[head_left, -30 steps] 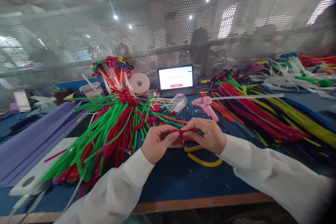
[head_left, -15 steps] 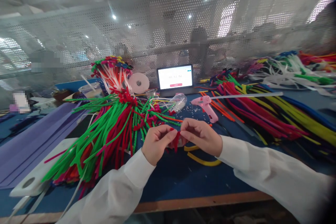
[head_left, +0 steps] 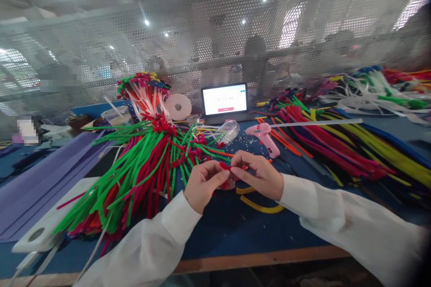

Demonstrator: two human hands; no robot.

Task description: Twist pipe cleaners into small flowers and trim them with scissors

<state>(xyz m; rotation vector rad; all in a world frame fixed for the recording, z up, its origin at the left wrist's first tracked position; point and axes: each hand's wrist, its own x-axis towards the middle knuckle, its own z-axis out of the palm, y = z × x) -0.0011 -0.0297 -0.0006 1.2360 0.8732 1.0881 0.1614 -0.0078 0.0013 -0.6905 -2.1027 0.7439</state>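
Thumbs and fingertips of both my hands meet over the blue table, pinching a short red pipe cleaner point(head_left: 225, 167) between them. My left hand point(head_left: 204, 184) is closed on its left part, my right hand point(head_left: 257, 174) on its right part. The fingers hide much of the piece, so its full shape cannot be made out. Just below my right hand lie bent yellow pipe cleaners point(head_left: 262, 205). Left of my left hand spreads a heap of green pipe cleaners point(head_left: 111, 188), mixed with red ones. A pink glue gun point(head_left: 266, 136) with a long glue stick rests behind my right hand.
A lit tablet point(head_left: 225, 98) stands at the back beside a white ribbon roll point(head_left: 178, 106). Pink and yellow pipe cleaners point(head_left: 336, 143) are piled at right. Purple sheets point(head_left: 43, 179) and a white power strip point(head_left: 50, 219) lie at left. The wooden table edge point(head_left: 262, 258) runs in front.
The red pipe cleaner has turned between my fingertips: its end that hung down now lies more sideways. Both hands have shifted only slightly and keep their pinch.
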